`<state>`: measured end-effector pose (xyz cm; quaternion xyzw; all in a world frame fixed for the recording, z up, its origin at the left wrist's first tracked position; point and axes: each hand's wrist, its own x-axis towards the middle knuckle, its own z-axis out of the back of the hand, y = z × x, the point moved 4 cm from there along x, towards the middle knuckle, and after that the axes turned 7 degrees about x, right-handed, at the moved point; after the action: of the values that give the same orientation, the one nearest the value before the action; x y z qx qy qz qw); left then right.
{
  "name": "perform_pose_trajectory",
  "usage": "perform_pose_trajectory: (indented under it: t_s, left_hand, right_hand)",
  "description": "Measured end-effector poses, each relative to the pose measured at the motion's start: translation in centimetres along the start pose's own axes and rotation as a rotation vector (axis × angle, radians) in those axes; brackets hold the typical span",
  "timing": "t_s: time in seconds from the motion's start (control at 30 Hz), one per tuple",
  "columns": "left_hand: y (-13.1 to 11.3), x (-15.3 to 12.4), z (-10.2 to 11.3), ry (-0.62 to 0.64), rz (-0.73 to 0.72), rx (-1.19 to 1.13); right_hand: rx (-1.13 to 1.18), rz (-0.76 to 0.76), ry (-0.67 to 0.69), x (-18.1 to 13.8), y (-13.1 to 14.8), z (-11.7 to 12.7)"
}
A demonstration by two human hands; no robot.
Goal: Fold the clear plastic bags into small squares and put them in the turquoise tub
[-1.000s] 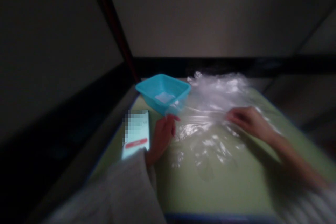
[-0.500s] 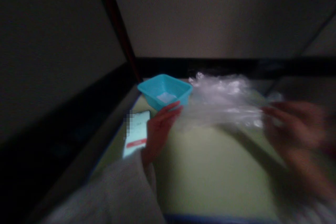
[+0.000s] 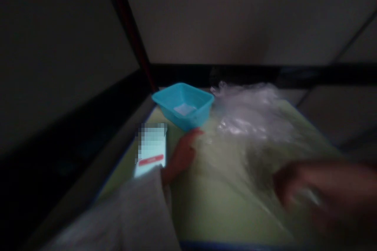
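Observation:
A sheet of clear plastic film (image 3: 235, 153) is stretched across the green table top (image 3: 206, 211), and a crumpled heap of the same plastic (image 3: 250, 106) lies behind it. My left hand (image 3: 182, 153) pinches the film's left edge just in front of a turquoise square basin (image 3: 184, 104). My right hand (image 3: 306, 192) is near the front right, smeared by motion, seemingly pulling the film's other end toward me; its fingers cannot be made out.
A lit phone (image 3: 150, 149) lies on the table at the left of my left hand. A white scrap lies inside the basin. Dark walls and a dark rail close off the back and left of the table.
My right hand swung out to the right with the film, then came down and toward me at the front right. The film is now drawn out. My left hand stayed by the basin.

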<state>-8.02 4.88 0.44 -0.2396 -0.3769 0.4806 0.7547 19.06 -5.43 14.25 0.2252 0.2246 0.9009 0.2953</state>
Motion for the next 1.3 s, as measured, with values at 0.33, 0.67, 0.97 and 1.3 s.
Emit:
perform_pose_trajectory:
  t_s: [0.33, 0.67, 0.97, 1.3]
  left_hand:
    - [-5.8, -1.5, 1.0, -0.121, -0.222, 0.046]
    - [-7.0, -3.9, -2.8, 0.234, -0.277, 0.15]
    - [-6.7, -5.3, -3.6, 0.508, -0.423, 0.491]
    - [-6.3, -4.6, -3.0, 0.489, -0.441, 0.563]
  right_hand:
    - [0.077, -0.13, 0.187, 3.2, -5.0, -8.2]
    - [-0.046, -0.073, -0.001, 5.1, -5.1, -11.4]
    - [-0.35, -0.218, 0.016, 3.3, -11.2, -11.0]
    - [-0.302, -0.24, 0.001, 2.6, -12.1, -9.1]
